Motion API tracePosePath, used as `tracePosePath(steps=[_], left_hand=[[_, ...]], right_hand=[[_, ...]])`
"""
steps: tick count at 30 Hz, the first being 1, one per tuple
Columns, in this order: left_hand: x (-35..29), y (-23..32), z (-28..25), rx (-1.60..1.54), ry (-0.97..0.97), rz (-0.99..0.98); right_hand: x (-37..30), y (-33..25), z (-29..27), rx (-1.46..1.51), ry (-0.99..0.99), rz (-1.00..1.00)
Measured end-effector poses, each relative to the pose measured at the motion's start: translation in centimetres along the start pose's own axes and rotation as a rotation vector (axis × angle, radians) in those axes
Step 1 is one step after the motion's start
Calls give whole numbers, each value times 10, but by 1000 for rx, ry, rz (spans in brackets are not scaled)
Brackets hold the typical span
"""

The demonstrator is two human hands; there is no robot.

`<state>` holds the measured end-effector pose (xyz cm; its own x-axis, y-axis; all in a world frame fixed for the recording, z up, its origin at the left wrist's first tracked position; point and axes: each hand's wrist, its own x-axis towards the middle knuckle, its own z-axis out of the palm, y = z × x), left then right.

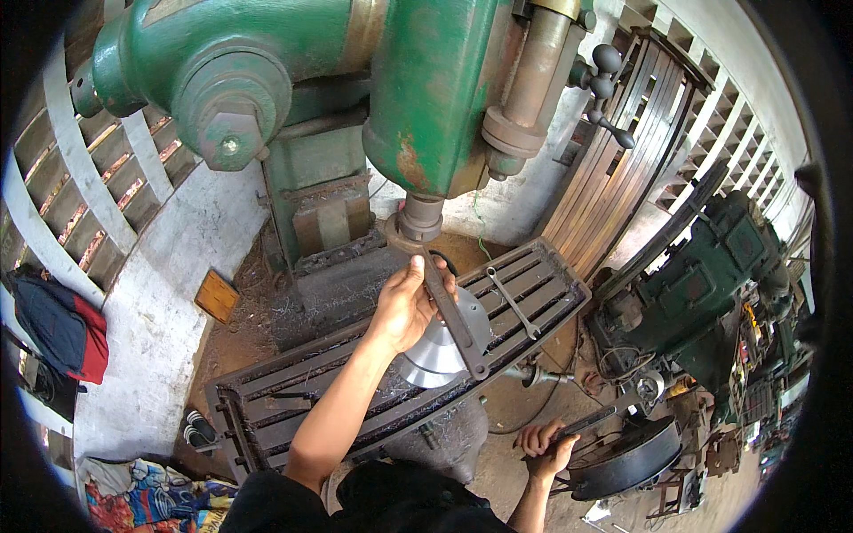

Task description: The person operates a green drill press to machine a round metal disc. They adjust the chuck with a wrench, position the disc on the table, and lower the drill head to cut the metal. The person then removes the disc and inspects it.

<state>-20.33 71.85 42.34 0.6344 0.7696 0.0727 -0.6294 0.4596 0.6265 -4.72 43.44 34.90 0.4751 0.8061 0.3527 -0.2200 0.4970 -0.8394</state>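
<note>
My left hand (404, 306) is closed around the handle of a large, dark spanner (453, 313). The spanner's head sits around the lower spindle (420, 218) of a green milling machine (435, 98), and its handle slants down toward me. Beneath it, a shiny round metal part (435, 360) rests on the slotted machine table (293, 404), partly covered by the spanner and my hand. My right hand (549, 451), low and to the right, grips a dark, long-handled tool (588, 421) away from the table; the kind of its head is unclear.
A smaller spanner (514, 302) lies across the table slots. Metal shavings are scattered about. At right are a black round drum-like object (626, 457) and another green machine (689, 275). Wooden slats (613, 151) lean at the back. A bag (58, 329) hangs at left.
</note>
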Motion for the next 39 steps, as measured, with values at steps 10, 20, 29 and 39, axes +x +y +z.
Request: tracePosePath(steps=[10, 20, 29, 39], left_hand=[[-5, 5, 11, 22, -11, 20], [2, 10, 15, -6, 11, 30], [30, -34, 12, -6, -150, 129], [9, -4, 7, 32, -183, 25]], right_hand=[[3, 13, 1, 60, -96, 43], [5, 22, -10, -11, -85, 46], [21, 24, 1, 8, -86, 61], [20, 21, 1, -122, -29, 55]])
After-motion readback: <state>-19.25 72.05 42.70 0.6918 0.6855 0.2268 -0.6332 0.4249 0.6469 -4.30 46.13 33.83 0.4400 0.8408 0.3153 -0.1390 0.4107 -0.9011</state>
